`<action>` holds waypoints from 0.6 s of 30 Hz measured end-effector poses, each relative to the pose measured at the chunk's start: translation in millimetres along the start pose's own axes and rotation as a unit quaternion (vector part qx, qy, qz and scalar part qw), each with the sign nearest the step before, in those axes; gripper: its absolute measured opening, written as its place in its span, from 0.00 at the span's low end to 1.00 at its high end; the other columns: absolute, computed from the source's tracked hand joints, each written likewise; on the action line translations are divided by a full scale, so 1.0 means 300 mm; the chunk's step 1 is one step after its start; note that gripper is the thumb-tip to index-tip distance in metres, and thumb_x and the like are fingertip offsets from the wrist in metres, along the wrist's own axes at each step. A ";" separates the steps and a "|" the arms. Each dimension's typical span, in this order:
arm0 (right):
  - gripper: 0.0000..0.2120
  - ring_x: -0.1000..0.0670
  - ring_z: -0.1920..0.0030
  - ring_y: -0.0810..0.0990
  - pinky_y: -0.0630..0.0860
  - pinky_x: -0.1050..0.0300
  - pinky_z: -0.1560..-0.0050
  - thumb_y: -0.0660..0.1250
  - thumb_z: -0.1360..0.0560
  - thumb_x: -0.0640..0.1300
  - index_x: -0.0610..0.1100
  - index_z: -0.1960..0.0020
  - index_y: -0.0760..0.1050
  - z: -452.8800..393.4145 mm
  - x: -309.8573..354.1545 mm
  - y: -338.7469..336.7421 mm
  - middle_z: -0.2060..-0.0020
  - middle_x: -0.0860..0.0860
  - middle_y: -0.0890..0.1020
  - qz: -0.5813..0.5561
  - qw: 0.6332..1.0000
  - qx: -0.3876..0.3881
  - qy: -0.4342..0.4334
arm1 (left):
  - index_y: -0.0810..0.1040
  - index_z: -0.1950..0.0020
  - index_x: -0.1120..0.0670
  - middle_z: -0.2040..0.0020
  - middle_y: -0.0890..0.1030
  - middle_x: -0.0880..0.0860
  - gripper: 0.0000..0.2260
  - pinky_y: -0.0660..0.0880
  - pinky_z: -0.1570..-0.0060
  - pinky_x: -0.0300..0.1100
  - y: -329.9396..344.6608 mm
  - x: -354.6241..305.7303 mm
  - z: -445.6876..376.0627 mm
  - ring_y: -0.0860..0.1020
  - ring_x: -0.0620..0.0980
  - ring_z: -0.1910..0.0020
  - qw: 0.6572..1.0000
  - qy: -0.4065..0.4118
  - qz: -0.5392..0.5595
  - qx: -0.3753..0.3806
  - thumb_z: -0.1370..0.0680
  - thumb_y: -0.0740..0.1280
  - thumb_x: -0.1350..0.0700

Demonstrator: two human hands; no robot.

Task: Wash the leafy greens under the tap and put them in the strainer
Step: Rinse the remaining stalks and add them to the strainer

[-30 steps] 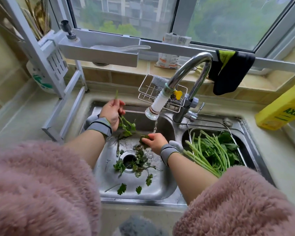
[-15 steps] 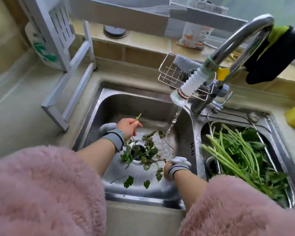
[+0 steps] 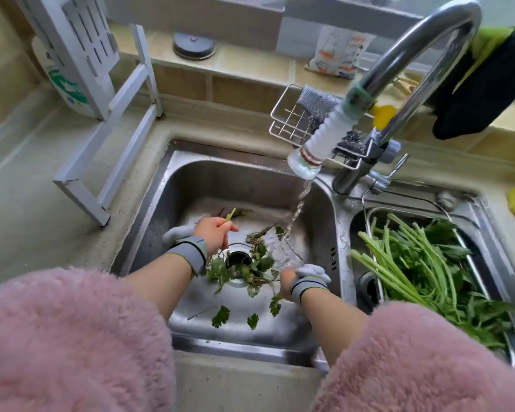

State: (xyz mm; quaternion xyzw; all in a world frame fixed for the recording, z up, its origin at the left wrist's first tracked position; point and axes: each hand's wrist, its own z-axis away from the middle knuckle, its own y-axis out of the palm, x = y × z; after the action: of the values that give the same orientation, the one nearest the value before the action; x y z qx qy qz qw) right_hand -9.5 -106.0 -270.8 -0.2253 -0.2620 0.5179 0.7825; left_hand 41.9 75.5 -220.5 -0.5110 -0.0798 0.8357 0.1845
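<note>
a thin green stem point(image 3: 230, 216) is pinched in the left hand point(image 3: 214, 235), as half a second ago, tip pointing up toward the back wall. the right hand point(image 3: 289, 282) has sunk among wet leafy sprigs point(image 3: 252, 267) over the steel sink point(image 3: 191, 185) drain; its grip cannot be told.

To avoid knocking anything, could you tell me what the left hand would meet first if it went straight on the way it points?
The left hand, pinching a stem, points away toward the sink's back wall. Probably it meets that wall first; depth is unclear.
</note>
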 end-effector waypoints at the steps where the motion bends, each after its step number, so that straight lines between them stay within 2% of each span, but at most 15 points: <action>1: 0.17 0.46 0.54 0.67 0.71 0.63 0.62 0.55 0.21 0.36 0.40 0.68 0.61 0.048 -0.002 -0.046 0.56 0.40 0.70 -0.015 1.000 -0.026 0.002 | 0.80 0.55 0.61 0.81 0.71 0.47 0.13 0.67 0.67 0.41 0.000 -0.025 0.021 0.69 0.49 0.73 1.000 -0.003 0.006 0.003 0.20 0.57 0.61; 2: 0.13 0.45 0.55 0.73 0.74 0.60 0.56 0.58 0.22 0.37 0.37 0.65 0.70 0.094 0.005 -0.103 0.55 0.41 0.75 -0.009 0.999 -0.045 -0.002 | 0.79 0.53 0.62 0.80 0.71 0.48 0.12 0.67 0.68 0.40 0.000 -0.053 0.035 0.70 0.49 0.74 1.000 -0.004 0.014 0.001 0.20 0.57 0.61; 3: 0.09 0.46 0.54 0.78 0.77 0.58 0.51 0.62 0.24 0.38 0.37 0.58 0.78 0.106 0.018 -0.140 0.54 0.43 0.81 -0.015 0.997 -0.064 -0.042 | 0.79 0.53 0.62 0.78 0.71 0.50 0.12 0.67 0.69 0.39 -0.004 -0.061 0.041 0.70 0.48 0.75 1.000 -0.005 0.018 -0.001 0.19 0.56 0.62; 4: 0.07 0.49 0.55 0.80 0.78 0.58 0.48 0.64 0.25 0.38 0.39 0.52 0.82 0.144 0.004 -0.208 0.55 0.46 0.82 -0.043 0.995 -0.071 -0.059 | 0.78 0.53 0.62 0.76 0.71 0.52 0.11 0.67 0.70 0.38 0.000 -0.111 0.067 0.71 0.46 0.76 1.000 0.001 0.017 0.000 0.19 0.56 0.62; 6: 0.08 0.55 0.63 0.80 0.80 0.62 0.53 0.67 0.26 0.37 0.38 0.49 0.82 0.226 -0.002 -0.311 0.62 0.47 0.82 -0.129 0.984 -0.076 -0.094 | 0.78 0.51 0.62 0.72 0.72 0.54 0.11 0.67 0.72 0.36 0.010 -0.182 0.116 0.72 0.46 0.76 1.000 0.012 0.007 0.010 0.19 0.56 0.61; 8: 0.07 0.61 0.74 0.77 0.77 0.70 0.68 0.68 0.26 0.35 0.34 0.49 0.81 0.291 0.010 -0.378 0.69 0.49 0.79 -0.195 0.969 -0.066 -0.135 | 0.79 0.49 0.63 0.67 0.74 0.55 0.11 0.67 0.76 0.30 0.019 -0.225 0.145 0.72 0.45 0.76 1.000 0.012 0.000 0.020 0.19 0.57 0.61; 9: 0.05 0.62 0.77 0.76 0.74 0.71 0.72 0.68 0.27 0.34 0.34 0.52 0.80 0.312 0.008 -0.402 0.71 0.50 0.78 -0.212 0.963 -0.074 -0.151 | 0.79 0.48 0.62 0.63 0.76 0.56 0.11 0.65 0.78 0.29 0.026 -0.248 0.160 0.72 0.46 0.74 0.999 0.020 -0.014 0.026 0.19 0.57 0.61; 10: 0.02 0.62 0.78 0.76 0.74 0.70 0.73 0.69 0.27 0.33 0.35 0.56 0.79 0.344 0.011 -0.426 0.73 0.51 0.78 -0.218 0.959 -0.084 -0.162 | 0.79 0.47 0.61 0.58 0.77 0.56 0.11 0.65 0.77 0.30 0.036 -0.273 0.176 0.72 0.47 0.72 0.998 0.038 -0.036 0.032 0.19 0.58 0.59; 11: 0.04 0.61 0.78 0.76 0.75 0.68 0.72 0.69 0.28 0.33 0.39 0.61 0.78 0.367 0.016 -0.442 0.73 0.52 0.77 -0.229 0.953 -0.097 -0.174 | 0.80 0.45 0.59 0.56 0.77 0.55 0.11 0.65 0.75 0.31 0.045 -0.292 0.183 0.73 0.46 0.71 0.996 0.059 -0.060 0.042 0.19 0.59 0.58; 13: 0.11 0.60 0.74 0.75 0.75 0.67 0.67 0.71 0.29 0.34 0.46 0.65 0.74 0.368 0.024 -0.468 0.71 0.52 0.77 -0.232 0.945 -0.124 -0.191 | 0.80 0.45 0.56 0.61 0.77 0.54 0.11 0.67 0.73 0.31 0.065 -0.323 0.199 0.73 0.43 0.72 0.991 0.085 -0.078 0.068 0.19 0.59 0.56; 16: 0.07 0.59 0.68 0.74 0.73 0.68 0.63 0.72 0.29 0.39 0.47 0.61 0.75 0.401 0.039 -0.500 0.67 0.53 0.77 -0.232 0.932 -0.180 -0.214 | 0.79 0.52 0.55 0.64 0.77 0.54 0.09 0.73 0.66 0.37 0.096 -0.356 0.213 0.72 0.43 0.72 0.986 0.108 -0.082 0.096 0.19 0.60 0.56; 18: 0.06 0.55 0.66 0.77 0.77 0.63 0.60 0.71 0.29 0.39 0.47 0.61 0.76 0.401 0.045 -0.509 0.65 0.50 0.80 -0.261 0.918 -0.209 -0.213 | 0.78 0.55 0.57 0.65 0.77 0.54 0.10 0.69 0.73 0.32 0.101 -0.369 0.217 0.71 0.40 0.77 0.987 0.103 -0.078 0.099 0.19 0.60 0.58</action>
State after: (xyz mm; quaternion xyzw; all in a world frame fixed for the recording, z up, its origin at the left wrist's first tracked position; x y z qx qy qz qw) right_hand 23.3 -138.9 -81.7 -0.1912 -0.5743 0.2650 0.7506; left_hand 22.8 8.0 -108.8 -0.5661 -0.0171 0.7655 0.3055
